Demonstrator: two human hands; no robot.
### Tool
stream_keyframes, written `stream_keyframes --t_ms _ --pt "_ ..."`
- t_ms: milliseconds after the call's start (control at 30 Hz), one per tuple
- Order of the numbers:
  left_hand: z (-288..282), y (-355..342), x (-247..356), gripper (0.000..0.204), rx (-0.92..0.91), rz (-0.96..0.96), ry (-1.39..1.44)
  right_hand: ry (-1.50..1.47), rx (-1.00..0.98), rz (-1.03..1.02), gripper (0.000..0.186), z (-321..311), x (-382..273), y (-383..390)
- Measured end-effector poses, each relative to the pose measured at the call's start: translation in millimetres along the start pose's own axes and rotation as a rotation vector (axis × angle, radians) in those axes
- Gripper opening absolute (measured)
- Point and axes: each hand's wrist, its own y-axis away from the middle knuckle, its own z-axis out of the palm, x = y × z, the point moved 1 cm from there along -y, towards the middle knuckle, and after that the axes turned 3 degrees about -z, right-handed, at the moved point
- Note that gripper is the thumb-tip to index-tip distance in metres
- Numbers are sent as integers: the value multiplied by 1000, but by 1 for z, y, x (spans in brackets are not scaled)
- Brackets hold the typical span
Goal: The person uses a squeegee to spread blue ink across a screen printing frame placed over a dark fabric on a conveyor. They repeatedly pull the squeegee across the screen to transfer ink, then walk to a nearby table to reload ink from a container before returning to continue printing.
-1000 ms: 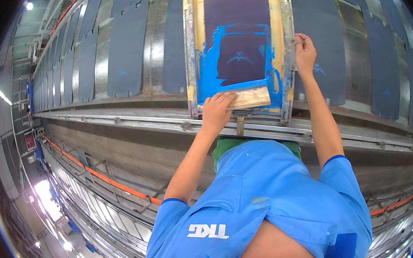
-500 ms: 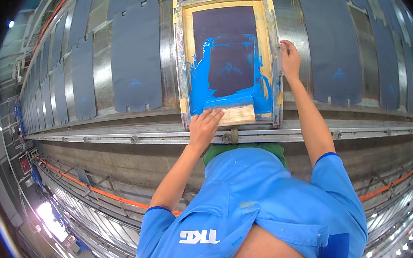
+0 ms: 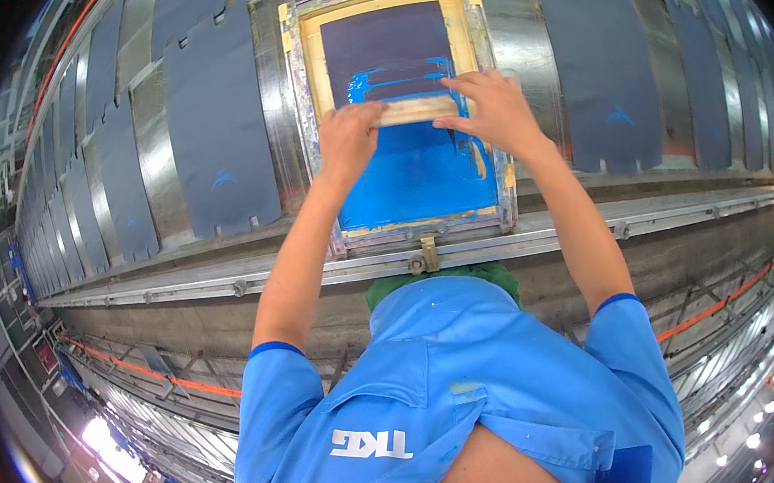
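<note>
My left hand (image 3: 350, 139) is closed on the left end of a wooden-handled squeegee (image 3: 415, 110). The squeegee lies crosswise over the middle of a screen-printing frame (image 3: 300, 111). Around its right end is my right hand (image 3: 495, 112), thumb by the near edge and fingers stretched past the far edge, spread apart. Blue ink (image 3: 414, 179) covers the near half of the mesh, with streaks beyond the squeegee. Farther off, a dark panel of the mesh (image 3: 383, 39) shows bare. The squeegee's blade is hidden.
Dark grey cut pieces (image 3: 215, 118) lie in rows on the metal table (image 3: 517, 46) on both sides, several bearing small blue prints (image 3: 620, 116). A metal rail (image 3: 316, 273) with knobs runs along the near edge, a clamp (image 3: 429, 252) beneath the frame.
The squeegee has gone from the frame's near end to its middle with my left hand. Blue ink now covers the near area. My right hand has left the frame's right side for the squeegee.
</note>
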Motion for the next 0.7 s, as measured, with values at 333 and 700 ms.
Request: stream_keyframes --t_ms 333,700 --pt "5 71 29 36 -52 38 -17 -87 -22 85 37 51 -37 84" --pt "2 -15 4 34 4 29 5 69 99 59 38 39 2 11"
